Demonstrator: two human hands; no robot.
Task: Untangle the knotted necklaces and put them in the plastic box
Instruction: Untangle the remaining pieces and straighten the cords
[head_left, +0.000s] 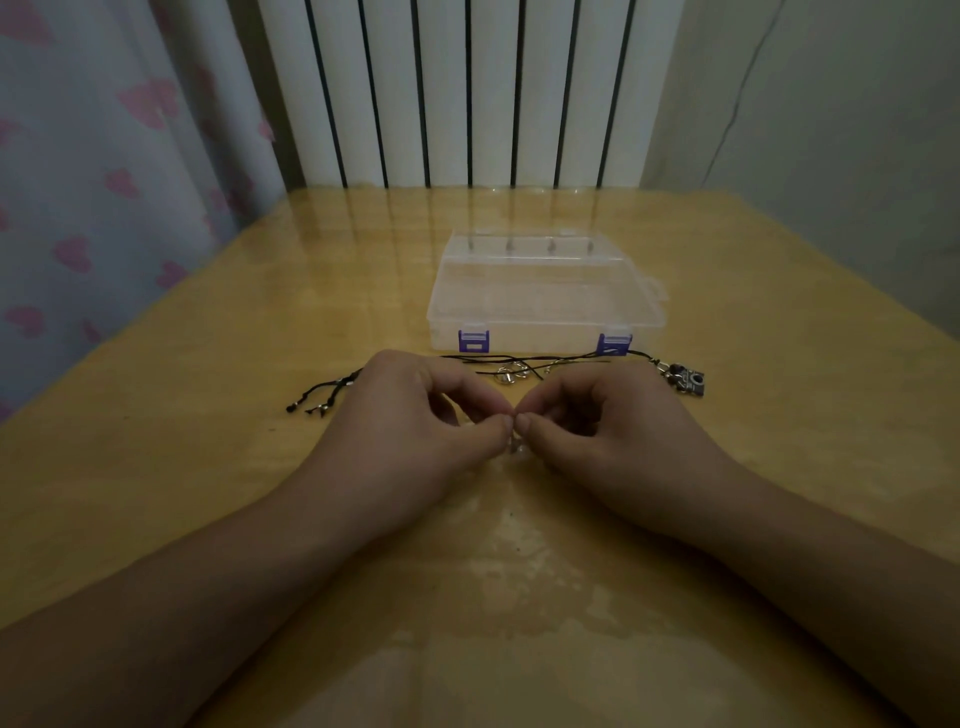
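Note:
Black cord necklaces (524, 359) lie tangled across the table just in front of a clear plastic box (545, 291) with purple latches, its lid closed. Beaded cord ends (324, 397) stick out to the left, and a dark metal pendant (688, 383) lies at the right end. Silver rings (509, 375) rest between the cords. My left hand (415, 415) and my right hand (613, 421) meet fingertip to fingertip near the table's middle, both pinching a small shiny piece (515, 441) of a necklace; what they pinch is mostly hidden.
The wooden table (311, 519) has a glossy, patchy surface. A white radiator (467, 93) stands behind its far edge, with a heart-patterned curtain (104, 182) at the left and a wall at the right.

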